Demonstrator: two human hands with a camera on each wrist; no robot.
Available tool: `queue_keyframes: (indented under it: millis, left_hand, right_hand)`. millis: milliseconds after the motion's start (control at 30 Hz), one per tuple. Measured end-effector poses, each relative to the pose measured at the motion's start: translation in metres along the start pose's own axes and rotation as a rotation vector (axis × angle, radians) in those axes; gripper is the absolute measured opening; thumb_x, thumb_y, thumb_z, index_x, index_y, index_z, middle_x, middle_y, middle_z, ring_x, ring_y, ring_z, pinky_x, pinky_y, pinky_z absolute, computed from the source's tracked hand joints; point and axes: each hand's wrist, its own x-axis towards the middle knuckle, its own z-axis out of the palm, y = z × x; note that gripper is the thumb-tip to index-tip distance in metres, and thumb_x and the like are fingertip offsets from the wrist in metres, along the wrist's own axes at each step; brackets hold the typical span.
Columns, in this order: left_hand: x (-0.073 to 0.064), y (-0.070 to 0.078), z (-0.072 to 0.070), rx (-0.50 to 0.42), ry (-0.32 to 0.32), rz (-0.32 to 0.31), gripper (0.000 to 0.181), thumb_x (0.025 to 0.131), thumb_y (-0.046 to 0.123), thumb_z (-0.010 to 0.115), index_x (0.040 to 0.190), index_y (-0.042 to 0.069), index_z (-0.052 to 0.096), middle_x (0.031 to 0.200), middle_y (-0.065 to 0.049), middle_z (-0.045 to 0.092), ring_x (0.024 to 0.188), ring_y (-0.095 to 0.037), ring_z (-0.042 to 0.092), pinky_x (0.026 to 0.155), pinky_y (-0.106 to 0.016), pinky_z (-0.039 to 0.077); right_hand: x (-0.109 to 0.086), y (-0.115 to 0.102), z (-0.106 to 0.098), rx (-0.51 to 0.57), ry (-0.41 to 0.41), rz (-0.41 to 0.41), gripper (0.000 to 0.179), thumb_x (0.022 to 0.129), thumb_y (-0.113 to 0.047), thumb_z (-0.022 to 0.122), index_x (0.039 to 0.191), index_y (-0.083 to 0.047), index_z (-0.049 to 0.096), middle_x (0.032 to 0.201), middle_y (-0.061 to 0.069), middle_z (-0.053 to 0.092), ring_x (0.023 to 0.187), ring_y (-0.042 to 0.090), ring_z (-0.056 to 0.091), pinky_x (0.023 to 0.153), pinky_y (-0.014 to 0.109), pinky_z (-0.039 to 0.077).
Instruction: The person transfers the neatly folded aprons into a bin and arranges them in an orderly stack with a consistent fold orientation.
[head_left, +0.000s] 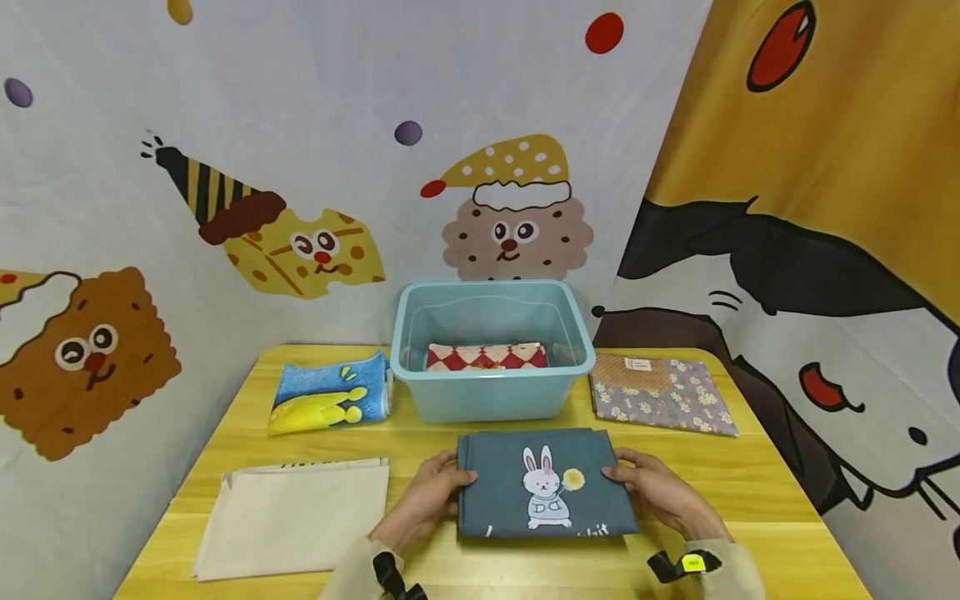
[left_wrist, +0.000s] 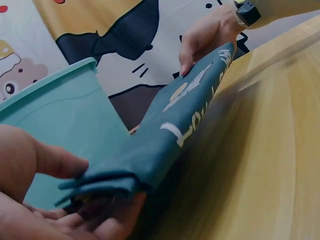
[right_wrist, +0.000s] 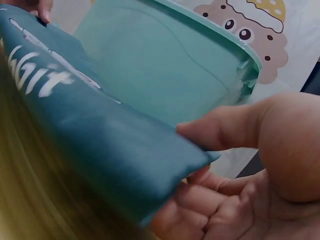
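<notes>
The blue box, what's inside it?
Inside the blue box lies a folded red-and-white diamond cloth. Its front wall and the cloth hide whatever is underneath.

Head view was bright and evenly lit, shadows soft and faint, with wide-angle bowing toward the edges. Both wrist views showed motion blur across the wooden table (left_wrist: 270, 150); near fingers (right_wrist: 220, 127) were soft-focused.
</notes>
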Motion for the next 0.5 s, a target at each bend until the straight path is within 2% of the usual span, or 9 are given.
queue_keyframes:
  millis: [133,233,400,500]
  left_hand:
    - [-0.001,0.004,-0.002,-0.029,-0.010,0.002,0.070,0.098,0.008,0.061,0.156,-0.006,0.024,0.123,-0.020,0.067,0.091,-0.017,0.070,0.077,-0.037,0.061]
    - [-0.001,0.007,-0.003,-0.063,-0.026,0.017,0.067,0.099,0.010,0.060,0.156,-0.001,0.026,0.115,-0.013,0.068,0.090,-0.016,0.070,0.076,-0.035,0.060]
    - [-0.005,0.012,-0.005,-0.113,-0.041,0.033,0.070,0.100,0.009,0.060,0.159,0.003,0.023,0.110,-0.005,0.071,0.087,-0.013,0.070,0.074,-0.032,0.060]
    - [-0.007,0.015,-0.007,-0.120,-0.059,0.044,0.070,0.100,0.008,0.060,0.160,0.005,0.023,0.109,-0.003,0.073,0.089,-0.012,0.071,0.076,-0.032,0.060]
  right_hand:
    - [0.000,-0.002,0.000,0.043,-0.018,-0.022,0.070,0.106,-0.025,0.057,0.154,0.010,0.020,0.113,0.004,0.075,0.096,0.019,0.076,0.083,0.039,0.063]
    - [-0.002,-0.004,0.001,0.069,-0.040,-0.044,0.077,0.106,-0.024,0.056,0.158,0.008,0.010,0.115,0.002,0.075,0.097,0.017,0.075,0.085,0.037,0.063]
    - [-0.006,-0.007,0.002,0.133,-0.108,-0.078,0.085,0.107,-0.020,0.053,0.161,0.004,-0.009,0.117,0.000,0.076,0.098,0.016,0.076,0.086,0.035,0.062]
    - [-0.008,-0.010,0.003,0.178,-0.143,-0.093,0.086,0.108,-0.017,0.051,0.161,0.002,-0.015,0.119,0.000,0.076,0.099,0.017,0.076,0.087,0.036,0.062]
